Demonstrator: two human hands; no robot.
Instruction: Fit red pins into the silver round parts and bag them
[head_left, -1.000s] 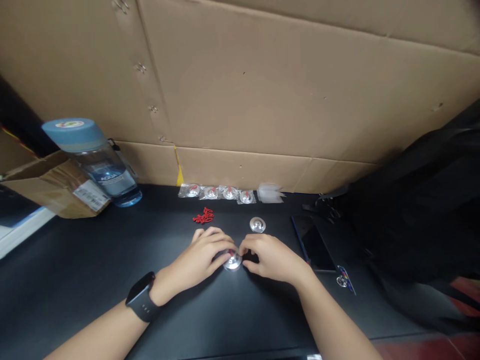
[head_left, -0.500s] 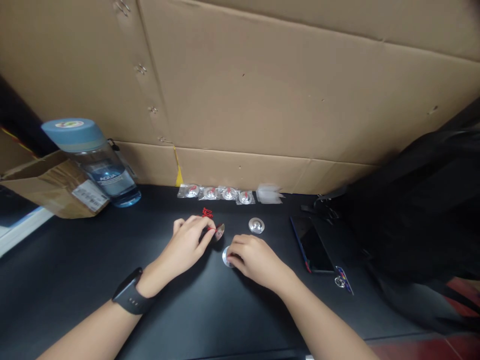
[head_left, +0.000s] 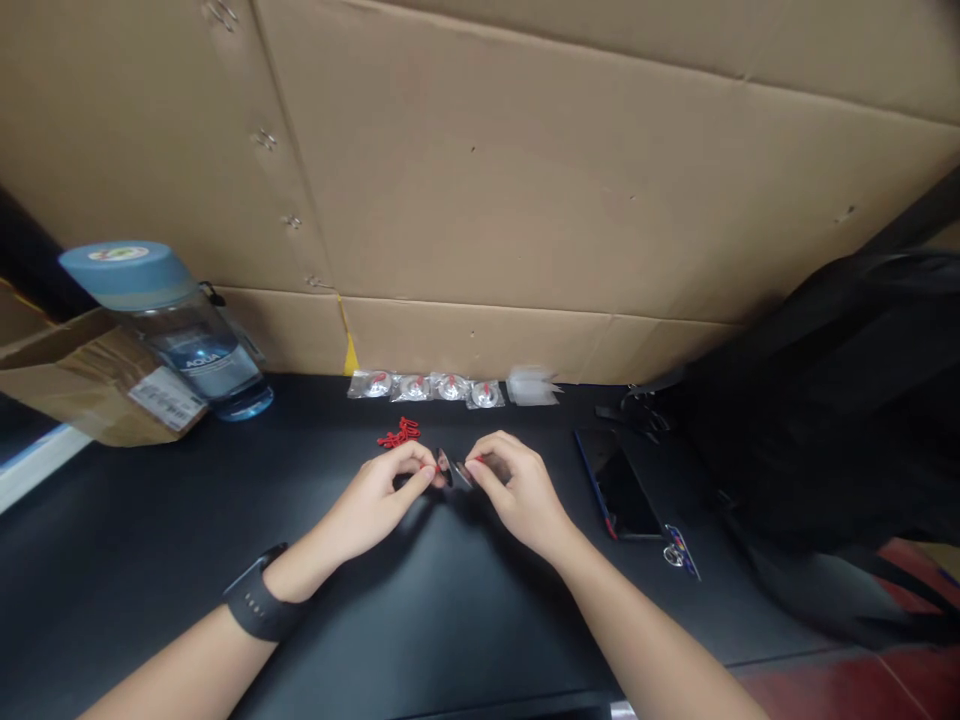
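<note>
1. Pinching a silver disc [head_left: 452, 471] at the centre of the frame, your left hand [head_left: 375, 497] has thumb and forefinger closed on its left edge. The disc is tilted on edge just above the black tabletop [head_left: 187, 520].
2. Your right hand [head_left: 519, 490] is closed on the same disc from the right. A red speck shows at the fingertips; whether one disc or two is held cannot be told.
3. Black smartwatch [head_left: 259, 605], on your left wrist, lower left.
4. Pile of small red pieces [head_left: 400, 436], just above your left hand.
5. Row of bagged discs [head_left: 424, 387] along the cardboard wall [head_left: 525, 180], with empty clear bags [head_left: 532, 385] at its right end.
6. Water bottle [head_left: 176, 330] with a blue lid, left of the frame, beside a cardboard box [head_left: 82, 385].
7. Phone [head_left: 619, 480], right of your right hand, a key tag [head_left: 679, 552] below it.
8. Black bag [head_left: 840, 400], far right.
</note>
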